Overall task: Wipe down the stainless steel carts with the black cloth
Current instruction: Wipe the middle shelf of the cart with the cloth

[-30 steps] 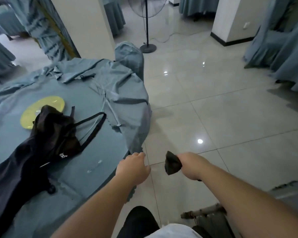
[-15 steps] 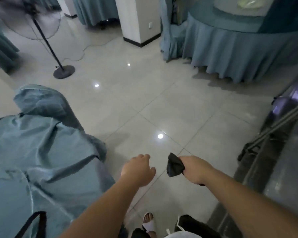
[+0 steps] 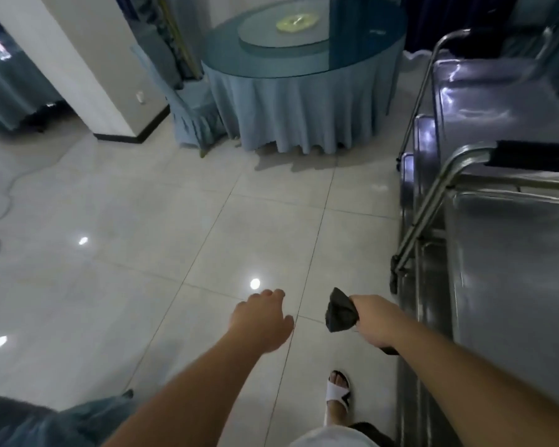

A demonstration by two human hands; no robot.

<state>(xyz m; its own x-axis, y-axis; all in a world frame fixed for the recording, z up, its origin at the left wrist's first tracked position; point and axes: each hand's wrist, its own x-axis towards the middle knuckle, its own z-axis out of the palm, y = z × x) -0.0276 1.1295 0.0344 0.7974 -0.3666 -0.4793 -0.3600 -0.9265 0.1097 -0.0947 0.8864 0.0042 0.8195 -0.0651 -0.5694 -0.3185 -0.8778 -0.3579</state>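
A person stands on a pale, glossy tiled floor [image 3: 142, 221] that mirrors small ceiling lights. At far left a white pillar [image 3: 78, 66] with a dark base rises beside blue curtains. Further back, toward the middle, a round bench [image 3: 304, 101] draped in a blue skirted cloth carries a glass turntable with a yellow plate [image 3: 297, 21] on it; a blue-covered chair [image 3: 191, 117] is tucked against its left side.

Low in the middle, the left hand [image 3: 260, 321] hangs in the air with its fingers loosely curled, holding nothing. Just to its right, the right hand [image 3: 376, 321] is clenched around the black cloth [image 3: 341, 311], which is bunched into a wad and sticks out of the fist. A foot in a white sandal [image 3: 336, 393] shows below.

Along the right edge stand the stainless steel carts [image 3: 513, 253], two parked one behind the other, with tubular handles and shiny top shelves. The cloth is near the closer cart but not touching it. Judging from this, wiping has not begun: the cloth is in hand, and every cart surface is left to do.
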